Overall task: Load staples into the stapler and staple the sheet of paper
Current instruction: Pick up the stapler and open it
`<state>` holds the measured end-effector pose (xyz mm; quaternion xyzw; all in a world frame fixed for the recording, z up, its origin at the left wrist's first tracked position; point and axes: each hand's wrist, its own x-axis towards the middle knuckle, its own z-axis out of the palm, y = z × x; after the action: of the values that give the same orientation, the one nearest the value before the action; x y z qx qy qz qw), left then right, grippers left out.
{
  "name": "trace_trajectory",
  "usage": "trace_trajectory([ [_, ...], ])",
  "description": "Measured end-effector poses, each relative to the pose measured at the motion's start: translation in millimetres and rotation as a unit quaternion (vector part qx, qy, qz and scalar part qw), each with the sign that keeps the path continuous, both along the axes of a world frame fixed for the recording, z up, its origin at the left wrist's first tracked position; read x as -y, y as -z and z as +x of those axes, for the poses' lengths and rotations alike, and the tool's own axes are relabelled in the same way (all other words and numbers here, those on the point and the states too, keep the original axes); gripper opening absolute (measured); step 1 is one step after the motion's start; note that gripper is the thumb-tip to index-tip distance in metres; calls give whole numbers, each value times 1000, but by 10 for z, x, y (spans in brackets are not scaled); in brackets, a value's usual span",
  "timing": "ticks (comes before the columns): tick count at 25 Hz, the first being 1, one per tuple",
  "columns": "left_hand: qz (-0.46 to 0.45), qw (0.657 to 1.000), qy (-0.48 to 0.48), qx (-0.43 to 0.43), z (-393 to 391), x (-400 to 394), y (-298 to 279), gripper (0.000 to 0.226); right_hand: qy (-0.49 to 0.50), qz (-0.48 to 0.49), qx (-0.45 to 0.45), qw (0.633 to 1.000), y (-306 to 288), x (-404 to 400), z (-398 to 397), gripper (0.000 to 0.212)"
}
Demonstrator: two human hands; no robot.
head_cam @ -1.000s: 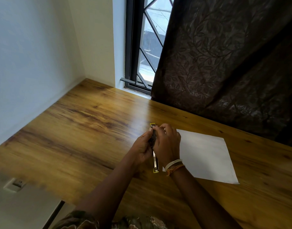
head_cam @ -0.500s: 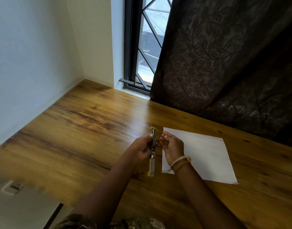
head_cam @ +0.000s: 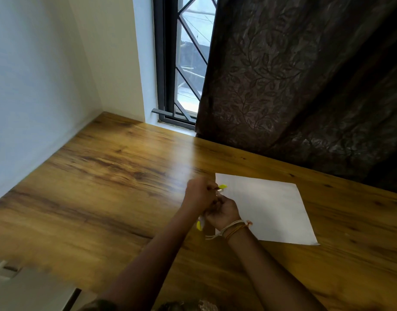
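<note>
Landmark: sheet of paper (head_cam: 265,209) — one, white, lying flat on the wooden table (head_cam: 98,187).

Stapler (head_cam: 221,187) — one, mostly hidden by the hands; two yellow tips show, one over the sheet's far left corner, one off its near left edge. The picture is blurred here, so whether it is hinged open cannot be told.

Left hand (head_cam: 198,194) — one, just left of the sheet's far corner, curled round the stapler's far part.

Right hand (head_cam: 223,212) — one, overlapping the sheet's left edge, fingers closed at the stapler's middle and touching the left hand. Wrist threads (head_cam: 234,227) — several, white and orange.

Curtain (head_cam: 305,86) — one, dark, leaf-patterned, hanging behind the sheet.

Window (head_cam: 181,63) — one, dark-framed with a diagonal grille, beyond the sheet to the left of the curtain.
</note>
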<state>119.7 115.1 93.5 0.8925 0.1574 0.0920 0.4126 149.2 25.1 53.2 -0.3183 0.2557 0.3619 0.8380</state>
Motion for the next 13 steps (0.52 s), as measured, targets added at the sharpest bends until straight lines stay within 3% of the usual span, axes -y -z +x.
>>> trace_trajectory([
  [2,-188,979,-75,1,-22,-91,33,17,-5,-11,2,1000,34,43,32,38],
  [4,-417,900,-127,1,-40,-199,90,19,-8,20,21,1000,34,64,48,48],
  [6,-565,813,-141,-8,-79,-316,118,20,-15,74,31,997,49,108,70,61],
  [8,-663,733,-153,-12,-120,-428,142,17,-25,117,27,992,61,150,109,75],
  [10,-717,677,-167,-11,-159,-494,173,21,-46,129,52,989,58,178,143,82],
  [13,-732,659,-174,-4,-192,-538,246,20,-82,164,71,981,49,187,199,85],
])
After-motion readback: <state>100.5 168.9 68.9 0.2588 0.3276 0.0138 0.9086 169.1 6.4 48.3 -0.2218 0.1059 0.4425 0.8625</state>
